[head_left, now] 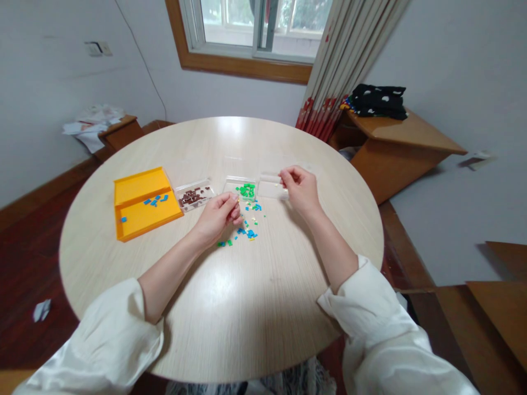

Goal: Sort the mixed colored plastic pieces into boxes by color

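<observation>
My left hand [217,218] is closed in a pinch over the loose small bricks [249,233], which are blue, green and pale yellow. What its fingertips hold is too small to make out. My right hand [301,188] pinches too, above a clear box [268,190] with a few pale pieces in it; whatever sits between those fingers is hidden. Between the hands stands a clear box [228,188] holding green bricks [247,190]. Left of it is another clear box [205,184] with brown bricks [191,196]. An open orange case [142,187] has several blue bricks [155,202] inside.
Everything lies on a round pale wooden table [230,312]. A wooden cabinet [395,148] with dark cloth [381,101] on top stands behind at the right, beside a curtain [349,49]. Papers [96,122] lie on a low stand at the left.
</observation>
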The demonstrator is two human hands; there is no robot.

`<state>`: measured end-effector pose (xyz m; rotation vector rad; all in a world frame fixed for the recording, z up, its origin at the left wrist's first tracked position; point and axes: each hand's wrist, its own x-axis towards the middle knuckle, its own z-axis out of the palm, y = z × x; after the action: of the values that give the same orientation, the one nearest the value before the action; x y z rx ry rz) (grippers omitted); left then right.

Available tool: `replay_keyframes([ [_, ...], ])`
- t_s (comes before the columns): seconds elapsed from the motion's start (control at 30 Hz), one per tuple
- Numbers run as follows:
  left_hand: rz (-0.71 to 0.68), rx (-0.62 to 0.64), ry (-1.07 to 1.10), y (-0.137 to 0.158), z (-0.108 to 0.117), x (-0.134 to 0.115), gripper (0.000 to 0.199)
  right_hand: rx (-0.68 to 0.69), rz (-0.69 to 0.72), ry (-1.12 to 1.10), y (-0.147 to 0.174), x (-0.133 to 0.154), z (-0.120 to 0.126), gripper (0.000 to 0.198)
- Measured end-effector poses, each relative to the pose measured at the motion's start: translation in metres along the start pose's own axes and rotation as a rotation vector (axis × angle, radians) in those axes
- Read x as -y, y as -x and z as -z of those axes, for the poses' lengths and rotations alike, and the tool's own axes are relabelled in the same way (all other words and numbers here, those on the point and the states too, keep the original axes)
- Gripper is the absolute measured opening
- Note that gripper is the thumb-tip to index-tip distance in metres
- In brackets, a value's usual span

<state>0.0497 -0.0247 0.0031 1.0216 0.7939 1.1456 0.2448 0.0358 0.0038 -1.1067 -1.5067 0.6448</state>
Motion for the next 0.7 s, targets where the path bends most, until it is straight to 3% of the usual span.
replay_keyframes([
  [0.1, -0.002, -0.027, 0.014, 0.0, 0.0, 0.0, 0.033, -0.224, 0.016, 0.216, -0.011, -0.012, 0.024, 0.031],
  [0.2, -0.011, -0.042, 0.03, 0.0, -0.001, 0.0, 0.033, -0.334, 0.023, 0.401, -0.014, -0.019, 0.041, 0.026],
  [0.33, -0.016, -0.062, 0.041, -0.001, 0.0, -0.001, 0.034, -0.376, 0.024, 0.518, -0.012, -0.02, 0.048, 0.019],
  [0.7, -0.007, -0.099, 0.033, -0.002, 0.0, -0.001, 0.033, -0.409, -0.055, 0.583, -0.01, -0.015, 0.049, 0.011],
])
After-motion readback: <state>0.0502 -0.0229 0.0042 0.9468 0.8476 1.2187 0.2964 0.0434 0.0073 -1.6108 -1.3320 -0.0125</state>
